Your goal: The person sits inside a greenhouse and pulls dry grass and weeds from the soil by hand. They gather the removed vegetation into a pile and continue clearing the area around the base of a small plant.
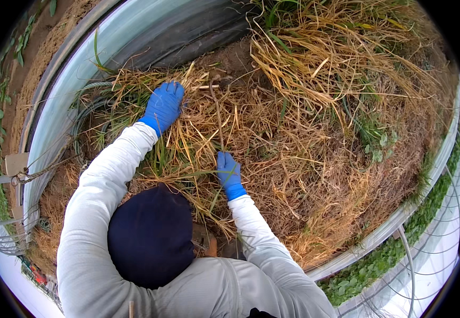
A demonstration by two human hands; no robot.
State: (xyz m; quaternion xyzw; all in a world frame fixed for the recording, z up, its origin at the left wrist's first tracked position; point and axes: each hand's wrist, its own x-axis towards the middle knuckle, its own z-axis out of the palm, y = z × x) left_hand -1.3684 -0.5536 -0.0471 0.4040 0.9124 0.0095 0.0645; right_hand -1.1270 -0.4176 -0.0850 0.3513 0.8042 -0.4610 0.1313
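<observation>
My left hand [162, 105], in a blue glove, is closed around a clump of green and dry grass [134, 85] beside the plastic sheeting. Its fingertips are partly hidden by stalks. My right hand [229, 173], gloved the same way, grips the lower end of a thin, slightly bent brown rod-like tool [217, 111]. The rod runs away from me over cut dry grass [262, 131]. Its far end lies near bare soil [236, 57], and its tip is unclear among the straw. Loose green and yellow blades cross over my right glove.
Plastic sheeting [69, 75] curves along the left. Coiled green rope [88, 109] lies against it, and a tied rope [47, 173] stretches lower down. Tall yellowing grass [333, 51] leans in at the upper right. My dark-clothed knee [150, 238] is between my arms. A metal hoop [409, 262] stands right.
</observation>
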